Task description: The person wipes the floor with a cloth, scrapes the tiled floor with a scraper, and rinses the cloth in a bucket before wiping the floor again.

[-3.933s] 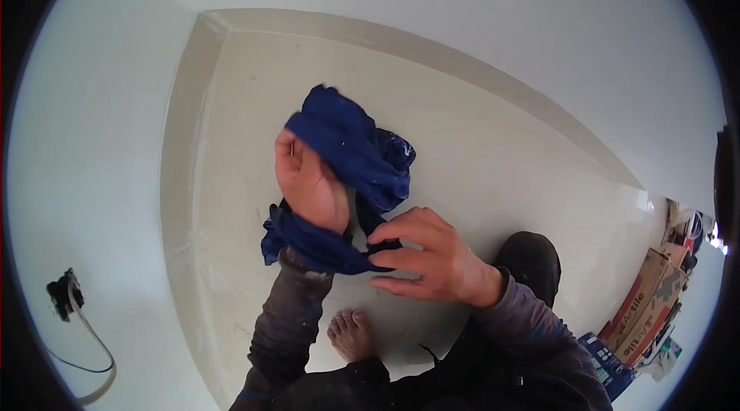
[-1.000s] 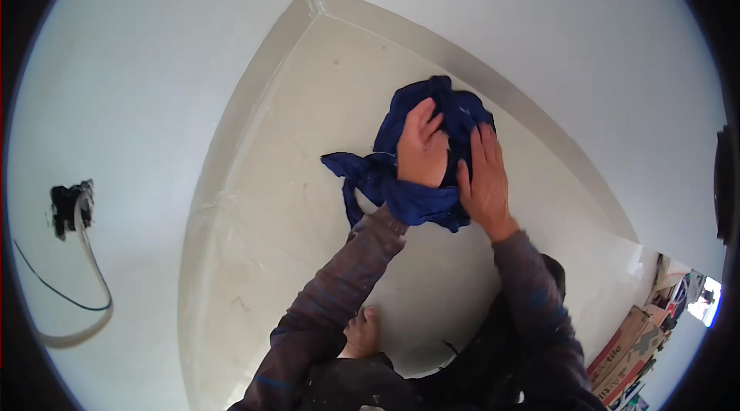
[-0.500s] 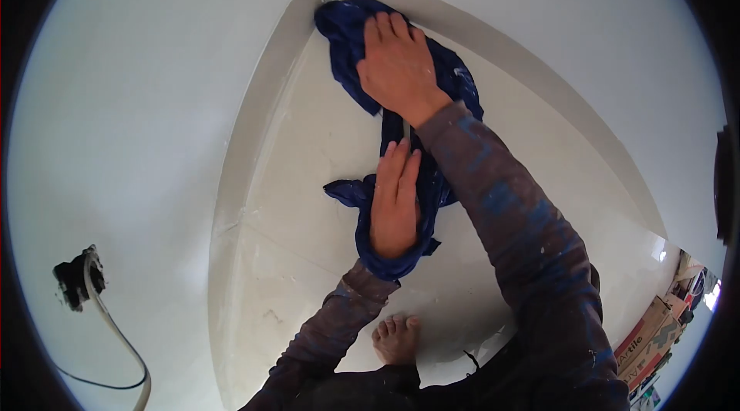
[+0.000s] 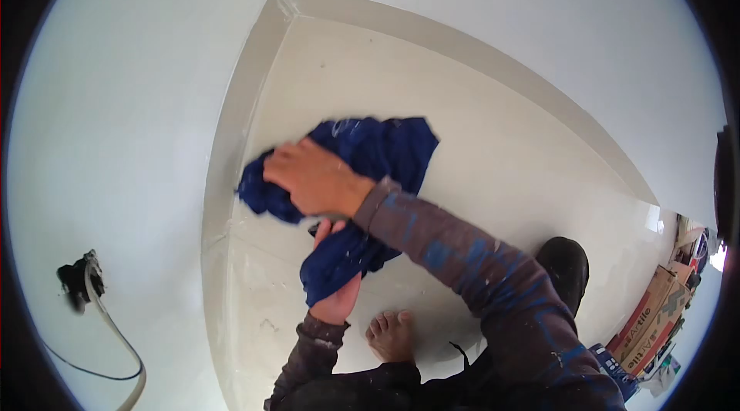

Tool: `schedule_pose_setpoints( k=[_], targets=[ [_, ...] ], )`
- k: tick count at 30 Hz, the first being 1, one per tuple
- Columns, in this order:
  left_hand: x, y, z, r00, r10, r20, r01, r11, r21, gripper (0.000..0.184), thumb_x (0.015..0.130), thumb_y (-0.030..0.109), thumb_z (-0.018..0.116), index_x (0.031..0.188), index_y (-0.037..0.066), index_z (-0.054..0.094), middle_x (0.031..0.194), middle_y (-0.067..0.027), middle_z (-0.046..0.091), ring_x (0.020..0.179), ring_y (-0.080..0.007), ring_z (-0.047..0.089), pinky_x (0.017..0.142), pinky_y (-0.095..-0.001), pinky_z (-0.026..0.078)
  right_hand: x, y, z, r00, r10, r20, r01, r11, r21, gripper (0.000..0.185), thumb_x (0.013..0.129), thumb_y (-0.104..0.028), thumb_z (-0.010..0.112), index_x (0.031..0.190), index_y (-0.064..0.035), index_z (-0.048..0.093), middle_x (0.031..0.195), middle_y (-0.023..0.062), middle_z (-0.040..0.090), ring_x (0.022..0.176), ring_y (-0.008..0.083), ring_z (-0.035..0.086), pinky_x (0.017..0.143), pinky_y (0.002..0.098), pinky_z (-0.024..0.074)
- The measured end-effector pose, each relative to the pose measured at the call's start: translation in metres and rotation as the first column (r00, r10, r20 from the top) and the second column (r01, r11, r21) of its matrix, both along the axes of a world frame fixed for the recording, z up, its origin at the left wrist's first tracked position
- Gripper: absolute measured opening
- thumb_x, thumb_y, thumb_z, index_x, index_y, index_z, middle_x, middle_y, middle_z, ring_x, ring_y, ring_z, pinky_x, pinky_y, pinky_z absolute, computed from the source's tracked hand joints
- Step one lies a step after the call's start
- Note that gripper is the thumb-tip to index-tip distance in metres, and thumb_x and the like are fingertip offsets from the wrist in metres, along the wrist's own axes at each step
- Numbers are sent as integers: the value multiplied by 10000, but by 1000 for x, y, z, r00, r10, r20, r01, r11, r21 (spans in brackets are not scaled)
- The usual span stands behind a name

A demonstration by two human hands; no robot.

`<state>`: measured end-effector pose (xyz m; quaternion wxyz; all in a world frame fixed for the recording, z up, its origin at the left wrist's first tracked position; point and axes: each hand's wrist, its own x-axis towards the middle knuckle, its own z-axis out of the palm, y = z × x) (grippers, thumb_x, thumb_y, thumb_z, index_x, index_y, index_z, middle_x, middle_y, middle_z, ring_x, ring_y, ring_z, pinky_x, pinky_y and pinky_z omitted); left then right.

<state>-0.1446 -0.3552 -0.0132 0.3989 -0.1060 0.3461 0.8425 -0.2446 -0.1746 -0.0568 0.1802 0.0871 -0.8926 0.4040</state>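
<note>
A dark blue cloth (image 4: 378, 149) lies bunched on the floor near the left wall. My right hand (image 4: 316, 180) rests on top of it, with its fingers bent over the gathered left part. Just below, my left hand (image 4: 337, 303) is partly covered by a fold of the same cloth that loops over its palm. Its fingertips stick out past the fold, stretched out beneath my right hand. Cloth hides the rest of the left hand.
Cream floor tiles (image 4: 478, 149) meet a beige skirting (image 4: 239, 95) under white walls. A cable (image 4: 116, 326) comes from a hole at left. At right are cardboard boxes (image 4: 644, 318). My bare foot (image 4: 391, 335) and a dark-covered knee (image 4: 564, 268) are close by.
My right hand has moved down and left from the corner, bringing the cloth with it. The fold has shifted over my left hand, which has moved down and left.
</note>
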Motion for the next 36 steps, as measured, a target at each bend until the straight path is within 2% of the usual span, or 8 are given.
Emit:
schedule_pose_setpoints(
  k=[6, 11, 13, 16, 21, 25, 29, 36],
  targets=[
    [42, -51, 16, 978, -39, 206, 65, 990, -122, 552, 1114, 227, 477, 1625, 84, 324, 1540, -97, 535, 1445, -275, 489, 1254, -463, 353, 88, -29, 28, 932, 264, 250, -179, 932, -316, 340, 767, -9, 670, 1101, -70, 688, 1241, 49, 683, 1257, 259, 579, 1028, 423, 463],
    [60, -68, 12, 880, -344, -326, 82, 788, -610, 223, 1036, 42, 580, 1243, 57, 500, 1296, -131, 589, 1266, -212, 565, 1131, -377, 435, 164, -32, 75, 752, -613, 243, 640, 767, -46, 391, 841, -35, 695, 1229, -65, 657, 1410, 157, 582, 1374, 392, 504, 1053, 506, 443],
    [79, -97, -36, 594, -468, -654, -35, 797, -603, 193, 1024, 20, 578, 1198, 58, 504, 1239, -121, 589, 1199, -198, 570, 1042, -345, 448, 189, -35, 67, 733, -588, 341, 619, 785, 24, 509, 900, -129, 689, 1389, -36, 579, 1567, 241, 436, 1470, 497, 381, 1152, 569, 366],
    [87, -122, -35, 742, -613, -269, 389, 722, -573, 338, 967, -35, 595, 1288, 48, 530, 1230, -107, 608, 1180, -206, 583, 1000, -338, 450, 188, -43, 42, 660, -620, 425, 592, 777, 215, 786, 930, -276, 665, 1559, 81, 358, 1672, 343, 228, 1566, 526, 185, 1265, 603, 199],
    [41, -85, 60, 62, -836, -546, 417, 519, -746, 291, 901, -106, 627, 1155, 27, 674, 1041, -135, 725, 1007, -310, 725, 919, -390, 554, 91, -20, 25, 550, -757, 352, 755, 631, 178, 881, 888, -358, 686, 1539, 129, 348, 1647, 379, 242, 1566, 536, 172, 1277, 611, 166],
    [-17, -100, 78, 101, -773, -626, -167, 607, -777, 273, 926, -63, 594, 1191, -20, 644, 1218, -194, 671, 1171, -352, 641, 1066, -423, 458, 42, -46, 35, 638, -719, 274, 738, 673, 48, 803, 863, -355, 718, 1520, 23, 454, 1653, 377, 231, 1566, 528, 190, 1275, 620, 164],
    [-53, -86, 43, 35, -844, -535, -541, 434, -721, 775, 903, 190, 785, 1540, -25, 398, 1658, -286, 291, 1536, -482, 270, 1218, -568, 285, 60, -87, 29, 852, -445, 276, 429, 896, 118, 652, 811, -381, 812, 1353, -54, 652, 1660, 323, 277, 1571, 479, 232, 1275, 601, 199],
    [11, -72, 17, -62, -870, -489, -282, 486, -828, 1029, 802, 379, 879, 1607, 27, 342, 1703, -281, 202, 1574, -521, 149, 1254, -633, 203, 181, -31, 23, 798, -566, 204, 496, 811, 310, 586, 783, -219, 775, 1325, -35, 653, 1632, 297, 355, 1549, 449, 319, 1241, 620, 278]
  ],
)
